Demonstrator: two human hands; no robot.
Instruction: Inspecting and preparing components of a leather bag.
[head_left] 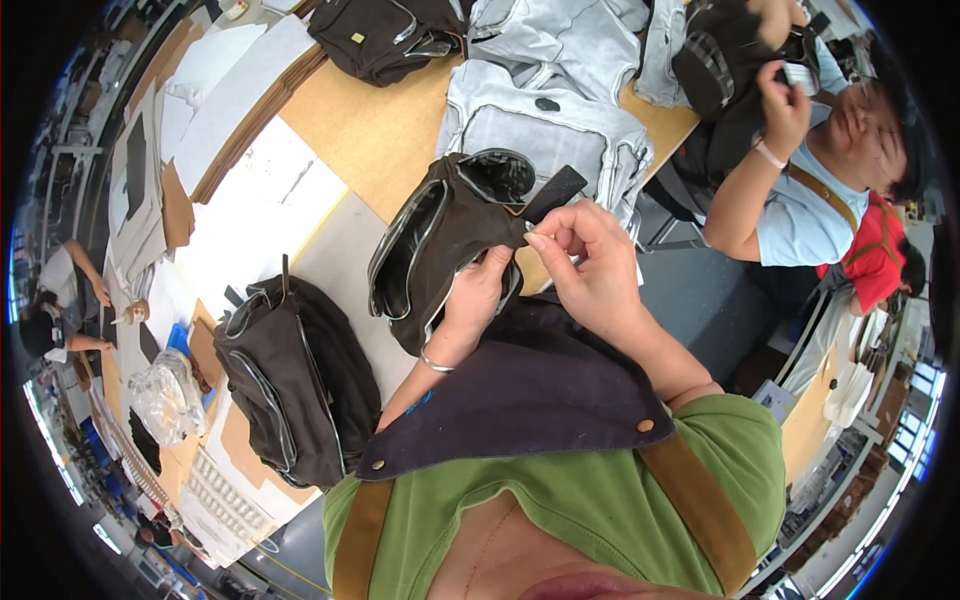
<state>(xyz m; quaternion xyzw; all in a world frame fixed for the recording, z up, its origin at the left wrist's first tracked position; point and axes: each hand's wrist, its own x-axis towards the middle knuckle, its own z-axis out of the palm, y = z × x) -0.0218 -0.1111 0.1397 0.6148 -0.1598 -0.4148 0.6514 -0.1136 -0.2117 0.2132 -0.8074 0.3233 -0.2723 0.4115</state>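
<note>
A dark brown fabric bag (428, 262) with unzipped, gaping openings stands tilted in front of me at the table edge. My left hand (474, 300) grips its near side; the thumb lies on the fabric and the other fingers are hidden in an opening. At the bag's right corner, my right hand (588, 262) is closed in a pinch, thumb against forefinger. Something small and pale may be between those fingertips, too small to name. A black strap end (556, 192) sticks out just beyond them.
Another dark bag (290, 375) stands to the left, and one more (385, 38) lies at the far side. Pale grey bags (545, 110) are heaped beyond my hands. Paper sheets (225, 75) are stacked at far left. A co-worker (810, 190) handles a dark bag at right.
</note>
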